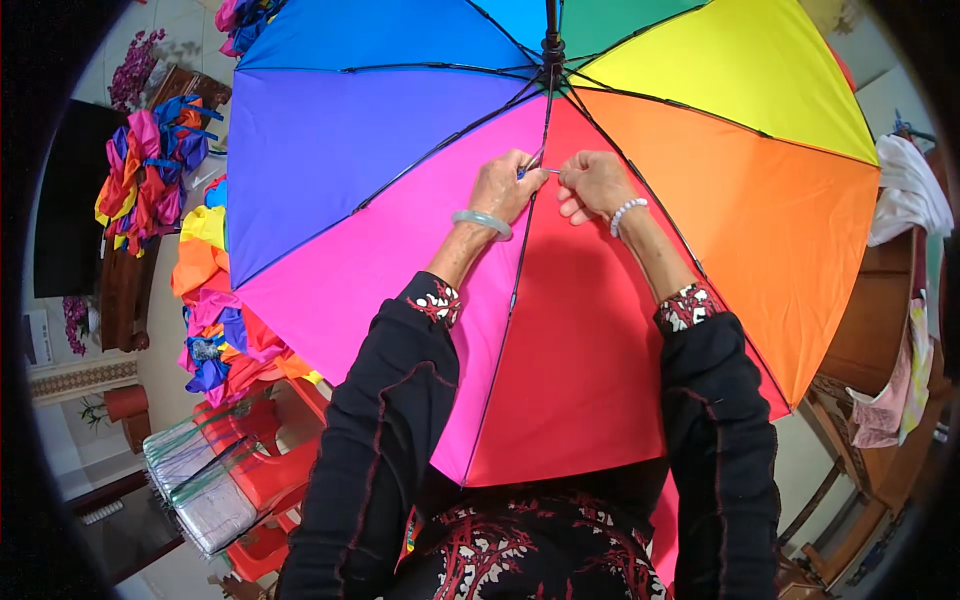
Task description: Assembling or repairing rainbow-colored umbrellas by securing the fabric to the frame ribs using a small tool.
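Note:
An opened rainbow umbrella (pixel 590 330) fills the middle, its inside facing me, with black ribs running out from the dark shaft (pixel 552 50) at the top. My left hand (pixel 503 185) is closed, pinching at the umbrella rib (pixel 514 290) between the pink and red panels. A small blue bit shows at its fingertips. Close on its right, my right hand (pixel 597 185) pinches a thin pale strand (pixel 554 171) that spans the short gap between the hands. Whether it is thread or a needle, I cannot tell.
Bundles of colourful folded fabric (pixel 150 175) lie at the left, with another heap (pixel 225 330) nearer me. Below them, a red plastic stool (pixel 265 450) stands beside a bundle of thin metal rods (pixel 200 495). On the right, a white cloth (pixel 910 190) hangs over wooden furniture (pixel 880 300).

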A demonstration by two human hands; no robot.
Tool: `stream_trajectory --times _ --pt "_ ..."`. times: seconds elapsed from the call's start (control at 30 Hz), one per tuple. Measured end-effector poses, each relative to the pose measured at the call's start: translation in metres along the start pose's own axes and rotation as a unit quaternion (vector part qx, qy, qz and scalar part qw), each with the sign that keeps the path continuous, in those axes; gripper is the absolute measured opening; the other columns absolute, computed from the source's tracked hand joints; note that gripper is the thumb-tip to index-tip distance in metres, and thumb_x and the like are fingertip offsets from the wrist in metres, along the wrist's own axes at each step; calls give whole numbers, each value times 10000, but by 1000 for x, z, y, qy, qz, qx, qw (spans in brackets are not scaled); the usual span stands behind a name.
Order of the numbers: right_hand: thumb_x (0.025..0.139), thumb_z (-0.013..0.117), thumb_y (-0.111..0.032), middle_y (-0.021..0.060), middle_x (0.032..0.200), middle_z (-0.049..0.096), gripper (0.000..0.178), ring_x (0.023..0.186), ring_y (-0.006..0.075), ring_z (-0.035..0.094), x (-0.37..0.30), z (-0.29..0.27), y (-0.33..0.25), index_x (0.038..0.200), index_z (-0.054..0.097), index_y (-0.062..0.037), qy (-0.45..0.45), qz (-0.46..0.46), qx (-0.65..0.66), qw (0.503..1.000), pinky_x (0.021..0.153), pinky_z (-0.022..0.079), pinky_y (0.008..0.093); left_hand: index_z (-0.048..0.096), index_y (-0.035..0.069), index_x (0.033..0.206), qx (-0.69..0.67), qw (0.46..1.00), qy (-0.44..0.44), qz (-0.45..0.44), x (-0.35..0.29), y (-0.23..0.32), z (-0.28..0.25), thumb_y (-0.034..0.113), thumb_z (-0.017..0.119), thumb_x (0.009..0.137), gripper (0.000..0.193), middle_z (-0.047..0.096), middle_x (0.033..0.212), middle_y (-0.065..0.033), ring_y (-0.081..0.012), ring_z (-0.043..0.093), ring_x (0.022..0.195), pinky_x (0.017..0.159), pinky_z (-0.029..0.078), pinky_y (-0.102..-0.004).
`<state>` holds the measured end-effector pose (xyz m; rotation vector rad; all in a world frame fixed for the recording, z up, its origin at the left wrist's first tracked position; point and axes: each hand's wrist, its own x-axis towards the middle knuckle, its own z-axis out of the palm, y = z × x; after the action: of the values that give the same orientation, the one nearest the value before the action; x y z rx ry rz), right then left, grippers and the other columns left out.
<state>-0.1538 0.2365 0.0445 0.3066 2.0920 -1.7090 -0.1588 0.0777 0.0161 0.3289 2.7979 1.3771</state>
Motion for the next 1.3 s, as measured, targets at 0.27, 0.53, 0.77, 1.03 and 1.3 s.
stream_trajectory --times 0.27,0.53,0.77,1.03,1.3 --pt "847 462 -58 91 645 571 64 447 156 565 9 4 -4 797 481 -24 6 74 93 993 359 473 259 584 -21 813 -25 1000 -10 -8 0 -2 0 241 654 736 282 596 672 -117 -166 560 622 572 441 -315" --pt "847 475 -87 103 734 580 58 582 177 610 -22 -52 -38 829 466 -32 69 -122 344 928 455 517 282 571 -19 845 -8 1000 12 -17 -3 -4 -3 259 685 691 337 561 662 -71 -151 532 635 572 438 -300" --pt "874 458 -128 4 620 434 99 514 87 456 -81 -110 -76 817 459 -47 45 -252 257 932 499 487 257 542 -8 806 -13 999 17 -44 -7 4 -7 240 697 650 331 528 629 -61 -164 515 597 562 432 -303" --pt "880 459 -135 -21 603 367 107 506 75 408 -105 -138 -76 806 451 -58 97 -259 87 957 521 484 252 526 7 761 -9 999 14 -31 -17 -6 -27 184 647 657 238 538 634 -78 -191 526 584 565 436 -319" --pt "891 466 -152 7 675 481 122 568 78 490 -104 -150 -100 875 495 -34 52 -236 111 964 627 512 267 579 20 919 83 992 -26 94 -14 -7 -35 163 628 713 256 549 742 -58 -136 524 694 659 434 -300"
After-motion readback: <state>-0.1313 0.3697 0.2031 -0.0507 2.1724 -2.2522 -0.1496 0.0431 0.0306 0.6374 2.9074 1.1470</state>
